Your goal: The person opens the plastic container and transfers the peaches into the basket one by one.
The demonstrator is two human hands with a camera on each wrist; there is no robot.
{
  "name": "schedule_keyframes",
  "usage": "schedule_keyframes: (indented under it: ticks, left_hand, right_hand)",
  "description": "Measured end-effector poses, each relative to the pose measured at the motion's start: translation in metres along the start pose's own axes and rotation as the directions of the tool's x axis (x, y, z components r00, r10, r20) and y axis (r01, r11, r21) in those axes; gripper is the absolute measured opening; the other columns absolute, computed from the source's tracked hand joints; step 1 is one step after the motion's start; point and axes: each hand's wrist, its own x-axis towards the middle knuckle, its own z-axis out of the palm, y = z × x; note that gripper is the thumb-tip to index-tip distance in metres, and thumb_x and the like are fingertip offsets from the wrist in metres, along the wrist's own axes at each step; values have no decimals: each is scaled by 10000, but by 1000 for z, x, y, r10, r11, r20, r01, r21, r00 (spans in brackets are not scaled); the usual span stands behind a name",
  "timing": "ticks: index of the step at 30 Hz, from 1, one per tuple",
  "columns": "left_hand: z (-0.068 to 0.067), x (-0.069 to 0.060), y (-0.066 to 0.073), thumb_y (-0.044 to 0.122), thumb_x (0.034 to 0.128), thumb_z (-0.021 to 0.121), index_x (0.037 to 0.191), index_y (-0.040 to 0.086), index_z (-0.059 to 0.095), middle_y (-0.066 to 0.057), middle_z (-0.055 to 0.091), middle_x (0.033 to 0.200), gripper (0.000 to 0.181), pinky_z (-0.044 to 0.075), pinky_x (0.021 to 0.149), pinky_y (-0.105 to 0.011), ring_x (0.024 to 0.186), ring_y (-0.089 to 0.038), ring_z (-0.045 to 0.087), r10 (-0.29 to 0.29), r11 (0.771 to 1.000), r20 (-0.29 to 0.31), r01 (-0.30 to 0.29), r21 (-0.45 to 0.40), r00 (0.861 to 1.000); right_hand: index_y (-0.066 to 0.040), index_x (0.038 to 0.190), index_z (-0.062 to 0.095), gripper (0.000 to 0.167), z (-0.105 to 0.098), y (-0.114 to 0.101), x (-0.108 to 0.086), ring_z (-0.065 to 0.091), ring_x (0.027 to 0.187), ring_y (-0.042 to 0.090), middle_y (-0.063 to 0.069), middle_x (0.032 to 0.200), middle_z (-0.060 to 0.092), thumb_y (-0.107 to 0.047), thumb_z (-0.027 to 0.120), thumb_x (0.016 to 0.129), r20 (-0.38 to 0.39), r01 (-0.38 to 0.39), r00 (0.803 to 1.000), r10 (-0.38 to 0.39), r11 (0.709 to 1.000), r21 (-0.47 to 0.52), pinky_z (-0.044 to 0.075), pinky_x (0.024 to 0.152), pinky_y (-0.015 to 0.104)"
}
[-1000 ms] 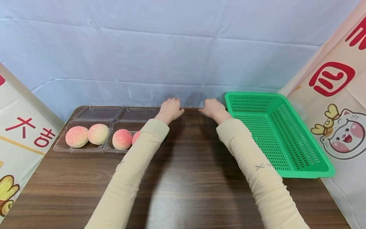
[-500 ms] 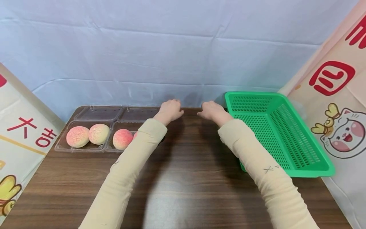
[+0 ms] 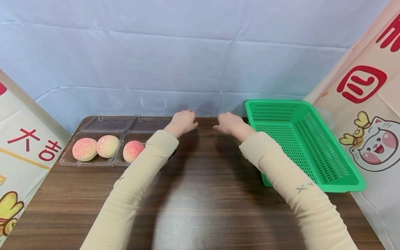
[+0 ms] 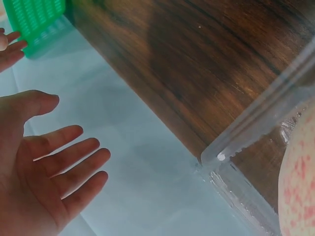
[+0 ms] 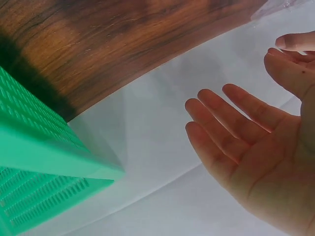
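Head view, speckled peaches [image 3: 108, 146], perforated basket [image 3: 300, 147]

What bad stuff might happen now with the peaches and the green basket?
The left sleeve hides part of the clear tray in the head view, so it might bump it. The peaches look round, so a bump might roll them. The right sleeve overlaps the green basket there and might nudge it, though I can't tell if they touch.
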Motion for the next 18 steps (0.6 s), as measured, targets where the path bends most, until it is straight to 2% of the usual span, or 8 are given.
schedule_keyframes:
  ticks: [6,18]
  left_hand:
    - [-1,-4,-2,300,925,492,1197,34,541,-126,557,1178,384,472,812,-417,1047,-264,550,32,999,-2,-32,6,999]
    - [-4,-11,-2,320,923,488,1286,29,485,-136,525,1252,465,466,833,-430,1100,-273,529,56,997,14,-56,48,998]
  right_hand:
    - [-14,1176,547,407,1,-2,-5,588,857,248,138,1026,595,-331,503,926,-2,9,1000,-9,1000,-20,471,715,390]
    - [-10,1189,532,414,-1,1,-15,587,922,272,149,1061,592,-325,512,921,-17,31,999,-32,998,-61,472,751,409]
